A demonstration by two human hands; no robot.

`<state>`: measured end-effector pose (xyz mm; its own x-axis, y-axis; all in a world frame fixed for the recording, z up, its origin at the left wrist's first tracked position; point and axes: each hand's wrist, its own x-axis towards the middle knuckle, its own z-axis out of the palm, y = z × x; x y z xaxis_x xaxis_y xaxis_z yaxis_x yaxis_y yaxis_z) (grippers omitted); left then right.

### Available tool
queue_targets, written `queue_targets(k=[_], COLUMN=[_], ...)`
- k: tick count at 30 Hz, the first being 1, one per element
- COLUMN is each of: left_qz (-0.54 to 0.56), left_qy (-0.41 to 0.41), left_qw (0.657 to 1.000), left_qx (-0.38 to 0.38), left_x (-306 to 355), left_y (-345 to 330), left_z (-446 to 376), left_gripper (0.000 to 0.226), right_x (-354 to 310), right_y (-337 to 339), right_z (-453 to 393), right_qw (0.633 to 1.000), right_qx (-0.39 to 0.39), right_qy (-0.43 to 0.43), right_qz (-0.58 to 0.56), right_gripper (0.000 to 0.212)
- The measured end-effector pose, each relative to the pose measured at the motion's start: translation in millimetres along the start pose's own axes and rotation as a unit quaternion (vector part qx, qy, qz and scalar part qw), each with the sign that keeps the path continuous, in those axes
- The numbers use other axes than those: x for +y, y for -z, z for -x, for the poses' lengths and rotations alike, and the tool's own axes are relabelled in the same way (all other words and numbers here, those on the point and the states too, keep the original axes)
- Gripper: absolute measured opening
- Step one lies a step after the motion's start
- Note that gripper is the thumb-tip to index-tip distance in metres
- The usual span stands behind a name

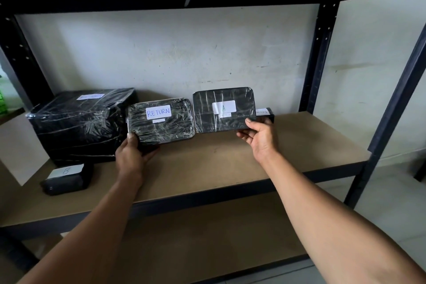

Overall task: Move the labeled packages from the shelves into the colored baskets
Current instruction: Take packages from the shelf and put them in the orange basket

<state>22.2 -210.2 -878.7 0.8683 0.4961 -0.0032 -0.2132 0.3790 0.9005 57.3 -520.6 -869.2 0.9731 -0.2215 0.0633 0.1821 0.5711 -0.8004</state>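
My left hand grips the lower left corner of a flat black wrapped package labeled RETURN, tilted up to face me above the shelf board. Beside it, my right hand pinches the lower right corner of a similar flat package labeled A, also held upright. A large black wrapped box with a white label on top stands at the left of the shelf. In front of it lies a small black package labeled B. No basket is in view.
Behind package A another small black package lies against the wall, partly hidden. Black metal uprights frame the shelf, with a second brown board below. Something green shows at the far left edge.
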Motion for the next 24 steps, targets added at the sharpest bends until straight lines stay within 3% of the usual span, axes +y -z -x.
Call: queue_targets(k=[6,10,12,17,24], left_qz=[-0.018,-0.066,-0.076,-0.089,-0.175], left_qy=[0.002,0.048,0.077,0.136,0.195], left_qw=[1.000,0.996,0.993,0.985,0.958], left_qx=[0.000,0.034,0.046,0.053,0.121], left_x=[6.5,20.2,39.2,121.9,266.5], left_y=[-5.7,-14.0,-27.4,-55.3,-20.8], left_z=[3.2,10.8,20.3,82.7,155.6], left_gripper=[0.034,0.038,0.040,0.036,0.047], right_x=[-2.6,-22.7,-43.4,-120.2,-217.7], right_y=[-4.9,-10.0,-13.9,-42.2,-135.6], right_z=[0.1,14.5,27.2,68.8,137.3], right_qw=[0.999,0.988,0.981,0.959,0.919], right_qx=[0.030,0.073,0.100,0.168,0.177], right_qy=[-0.038,-0.124,-0.151,-0.211,-0.312], right_qz=[0.018,0.059,0.068,0.088,0.163], right_gripper=[0.024,0.004,0.007,0.005,0.008])
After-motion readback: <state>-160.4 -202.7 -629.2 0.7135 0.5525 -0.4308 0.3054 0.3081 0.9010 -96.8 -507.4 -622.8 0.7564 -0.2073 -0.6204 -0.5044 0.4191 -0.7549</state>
